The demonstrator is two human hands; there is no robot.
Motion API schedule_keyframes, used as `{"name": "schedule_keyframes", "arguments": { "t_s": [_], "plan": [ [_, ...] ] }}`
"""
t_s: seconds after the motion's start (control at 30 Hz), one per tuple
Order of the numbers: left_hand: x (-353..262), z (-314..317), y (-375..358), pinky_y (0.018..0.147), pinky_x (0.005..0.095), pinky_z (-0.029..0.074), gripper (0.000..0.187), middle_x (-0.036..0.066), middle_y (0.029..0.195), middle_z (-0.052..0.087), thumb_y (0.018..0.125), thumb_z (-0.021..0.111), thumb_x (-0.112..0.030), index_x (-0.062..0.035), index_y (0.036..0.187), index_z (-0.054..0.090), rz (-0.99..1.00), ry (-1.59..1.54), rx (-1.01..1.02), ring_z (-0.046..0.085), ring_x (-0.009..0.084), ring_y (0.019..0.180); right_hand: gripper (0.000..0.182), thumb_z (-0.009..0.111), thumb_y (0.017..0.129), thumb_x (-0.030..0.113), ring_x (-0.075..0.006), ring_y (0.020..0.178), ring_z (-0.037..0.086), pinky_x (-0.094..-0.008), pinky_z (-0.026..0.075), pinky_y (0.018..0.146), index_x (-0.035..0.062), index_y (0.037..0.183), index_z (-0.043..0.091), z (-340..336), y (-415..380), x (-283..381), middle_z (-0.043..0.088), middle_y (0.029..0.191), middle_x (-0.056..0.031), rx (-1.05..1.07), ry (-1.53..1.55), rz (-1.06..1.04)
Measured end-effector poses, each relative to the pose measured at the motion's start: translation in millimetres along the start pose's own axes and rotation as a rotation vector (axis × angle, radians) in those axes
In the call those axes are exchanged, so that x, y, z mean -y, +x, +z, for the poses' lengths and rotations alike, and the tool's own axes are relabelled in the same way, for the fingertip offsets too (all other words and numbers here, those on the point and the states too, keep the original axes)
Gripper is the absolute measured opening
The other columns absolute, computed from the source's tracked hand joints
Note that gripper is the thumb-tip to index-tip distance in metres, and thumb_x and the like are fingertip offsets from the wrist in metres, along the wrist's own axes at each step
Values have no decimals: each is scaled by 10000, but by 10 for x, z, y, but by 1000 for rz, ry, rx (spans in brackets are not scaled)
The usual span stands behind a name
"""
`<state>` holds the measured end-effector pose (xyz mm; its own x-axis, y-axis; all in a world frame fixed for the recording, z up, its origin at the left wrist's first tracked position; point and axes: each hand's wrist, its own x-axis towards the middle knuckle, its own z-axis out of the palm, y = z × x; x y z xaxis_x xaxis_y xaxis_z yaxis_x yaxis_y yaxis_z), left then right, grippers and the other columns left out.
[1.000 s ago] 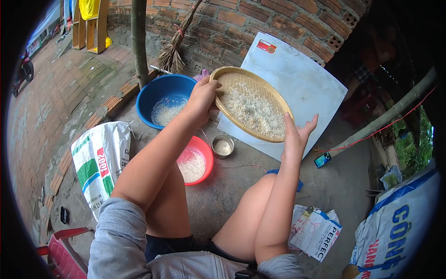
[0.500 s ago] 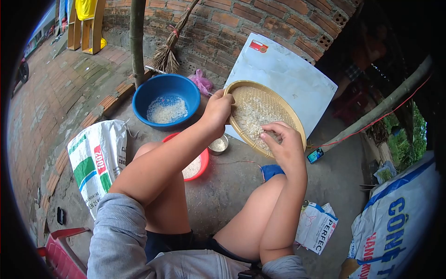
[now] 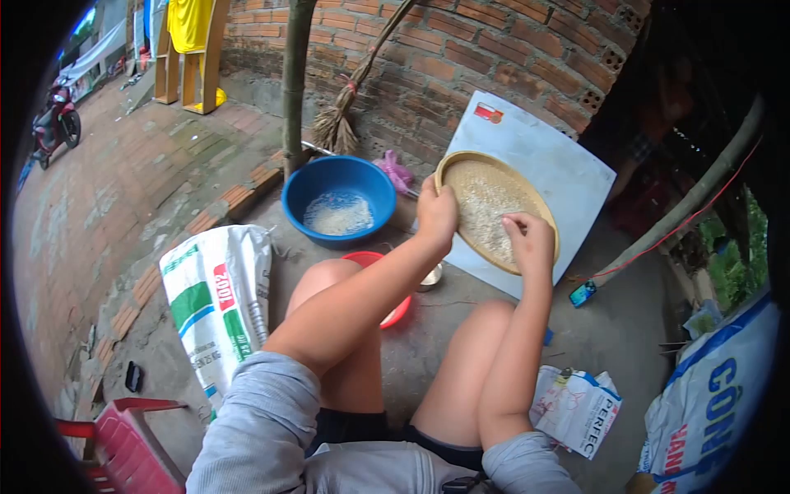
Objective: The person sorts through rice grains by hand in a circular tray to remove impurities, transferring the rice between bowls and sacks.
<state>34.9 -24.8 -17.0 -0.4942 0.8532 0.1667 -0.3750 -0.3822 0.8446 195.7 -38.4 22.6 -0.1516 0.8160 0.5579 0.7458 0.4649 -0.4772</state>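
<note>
My left hand (image 3: 436, 212) is closed around the left rim of a round woven winnowing tray (image 3: 495, 170), held tilted in front of me. A layer of pale rice grains (image 3: 484, 216) lies across the tray. Over the grains at the right side, my right hand (image 3: 533, 241) has its thumb and fingertips pinched together; whatever they hold is too small to make out. A blue basin (image 3: 309, 224) with rice (image 3: 341, 216) in it stands on the ground to the left. My left forearm partly hides a red basin (image 3: 400, 313) and a small metal bowl (image 3: 430, 277).
Behind the tray, a white board (image 3: 580, 177) leans near the brick wall. A broom (image 3: 336, 128) and bamboo post (image 3: 295, 90) stand beyond the blue basin. Sacks (image 3: 202, 288) lie at left and right. A red chair (image 3: 136, 449) sits lower left; a phone (image 3: 583, 293) rests by a pole.
The view has swung left, so everything appears shifted right and slightly down. My left hand still grips the tray's rim, and my right hand stays pinched above the rice.
</note>
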Motion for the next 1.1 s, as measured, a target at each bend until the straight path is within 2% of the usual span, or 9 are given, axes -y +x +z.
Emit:
{"name": "schedule_keyframes", "arguments": {
  "t_s": [0.07,0.23,0.37,0.47,0.57,0.6,0.73,0.9,1.1],
  "plan": [
    [-110,-248,-26,847,326,418,379,170,1031,572,810,389,-48,26,1177,448,44,84,-29,554,244,958,435,654,774,246,-346,1173,415,-385,328,970,47,1150,562,96,-89,289,416,1302,-216,-73,-59,-59],
    [-543,-452,-169,851,321,412,365,169,1045,568,824,381,-60,17,1174,454,110,-24,5,547,237,962,444,564,839,321,-377,1232,359,-367,308,1001,49,1190,536,230,-163,447,410,1311,-218,216,-5,-59],
    [-721,-835,-246,809,340,434,313,157,986,562,836,356,-74,-4,1123,462,-137,34,-93,553,228,893,311,599,806,185,-334,1047,533,-344,396,897,24,1071,603,422,-191,759,557,1115,-214,350,311,-272],
    [-848,-1034,-339,761,365,459,305,155,991,551,839,347,-73,-15,1121,445,-194,20,-237,555,236,878,213,625,759,49,-145,738,553,-294,450,695,-2,966,635,587,-116,980,614,907,-103,473,239,-268],
    [-900,-1293,-385,499,323,480,267,79,831,523,835,343,-86,-68,1071,465,-158,17,-370,549,179,649,198,631,748,44,-160,678,565,-296,461,671,14,943,649,711,-22,1320,627,804,-99,582,240,-336],
    [-1032,-1334,-435,561,358,517,271,97,887,534,830,328,-80,-61,1064,464,-179,-48,-399,581,198,697,138,622,725,31,-283,730,620,-362,477,709,11,854,669,643,12,1546,630,790,-186,625,197,-403],
    [-1378,-1564,-471,759,397,546,405,172,1105,562,826,268,-18,2,1202,418,-260,-185,-442,613,271,949,152,636,712,35,-253,729,622,-338,474,695,17,858,673,808,281,1951,637,799,-176,692,72,-749],
    [-1571,-1796,-290,669,385,575,294,167,995,520,864,288,-62,12,1135,373,82,235,-684,631,275,805,234,612,791,156,-283,807,610,-336,466,766,48,996,647,1095,672,2224,647,895,-161,799,61,-890],
    [-1302,-2199,754,694,391,527,383,193,1071,561,833,348,-101,29,1187,419,19,227,-697,603,293,947,345,524,864,273,-298,1053,534,-365,428,886,108,1166,557,1756,868,1319,549,1170,-152,-160,349,-746]
  ]
}}
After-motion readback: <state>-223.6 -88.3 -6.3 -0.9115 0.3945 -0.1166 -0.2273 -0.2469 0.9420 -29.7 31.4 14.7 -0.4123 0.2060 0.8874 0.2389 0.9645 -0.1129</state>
